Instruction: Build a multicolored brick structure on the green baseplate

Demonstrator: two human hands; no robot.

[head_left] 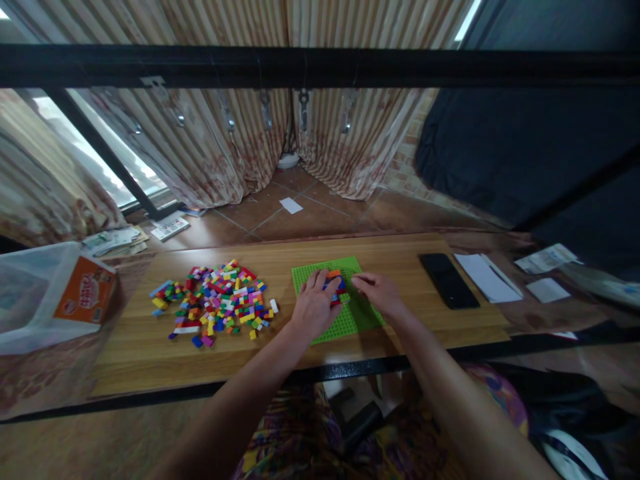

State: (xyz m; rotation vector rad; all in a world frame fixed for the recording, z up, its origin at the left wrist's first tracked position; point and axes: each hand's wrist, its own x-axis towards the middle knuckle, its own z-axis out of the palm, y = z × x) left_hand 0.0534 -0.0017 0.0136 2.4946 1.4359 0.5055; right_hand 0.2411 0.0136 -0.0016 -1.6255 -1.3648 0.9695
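Observation:
A green studded baseplate [350, 325] lies on the wooden board in front of me. On it stands a small build of toy bricks [336, 275], with orange, blue, red and light green parts showing. My left hand [316, 303] lies over the left side of this build, fingers curled against it, and hides part of it. Just to the right of the build, my right hand [377, 292] hovers above the plate's right edge. Its thumb and fingertips are pinched together; anything between them is too small to make out.
A heap of loose colourful bricks [233, 297] spreads over the board's left half. Right of the plate lie a black phone [449, 281] and white paper with a pen [487, 279]. A translucent plastic bin [37, 293] stands far left. A black metal bar [320, 67] crosses above.

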